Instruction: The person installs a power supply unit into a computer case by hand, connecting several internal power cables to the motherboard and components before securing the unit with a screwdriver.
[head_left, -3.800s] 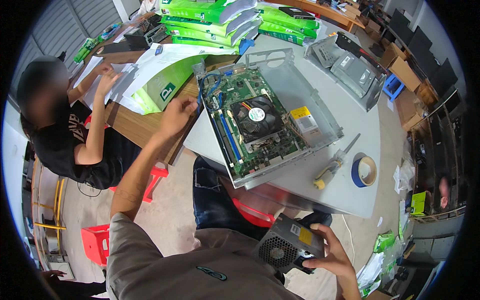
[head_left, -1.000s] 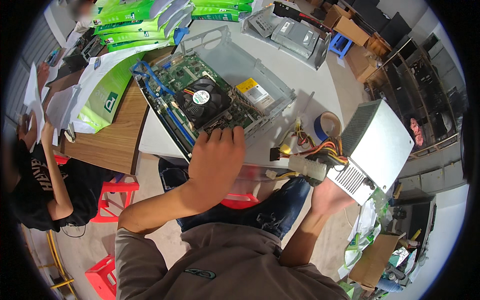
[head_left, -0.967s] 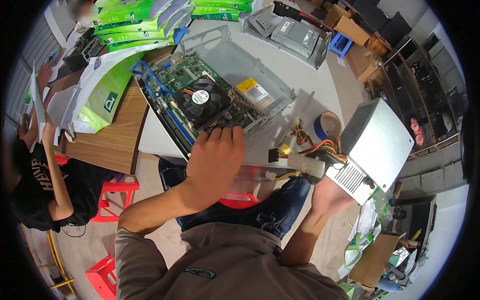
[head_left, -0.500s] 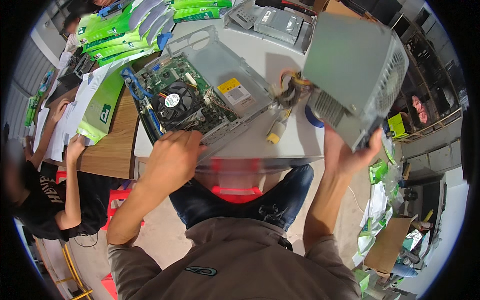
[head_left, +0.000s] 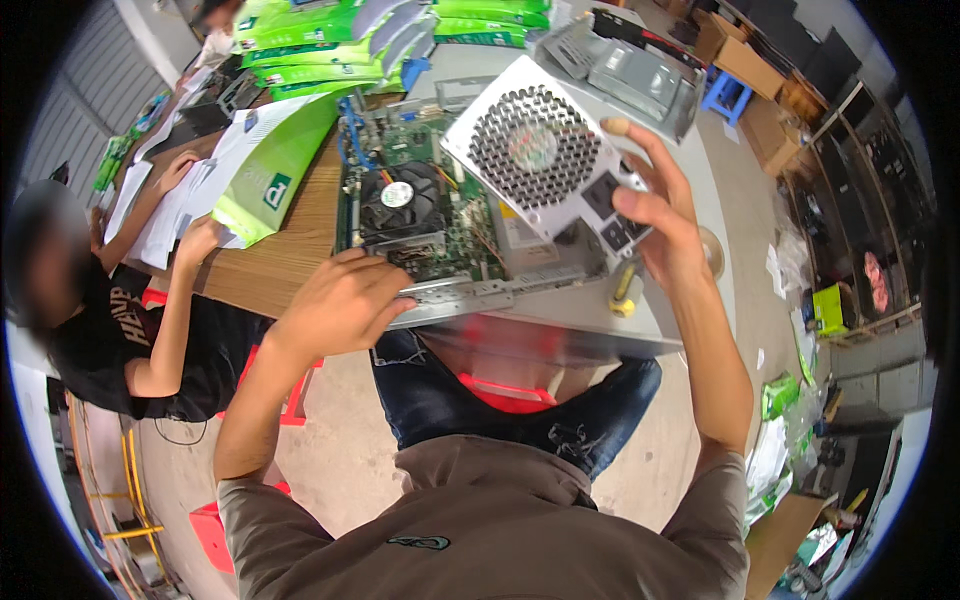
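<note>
My right hand (head_left: 668, 205) grips a metal power supply unit (head_left: 575, 205) by its socket end, thumb on the socket face. Its round fan grille faces up, and it is held tilted above the right part of an open computer case (head_left: 455, 295). My left hand (head_left: 345, 303) is closed over the near edge of that case, at its left corner. Inside the case lie a green motherboard (head_left: 415, 147) and a black processor fan (head_left: 405, 200). The power supply hides part of the case floor.
A yellow-ended tool (head_left: 624, 292) lies by the table's front edge. Behind stands a metal drive bracket (head_left: 640, 80). Green packages (head_left: 320, 50) are stacked at the back left. A person (head_left: 100, 320) sits at the left, handling papers and a green package (head_left: 275, 175).
My right hand has brought the power supply left, over the case, and turned it so its fan grille faces up. The left hand stays on the case edge. The view has shifted.
</note>
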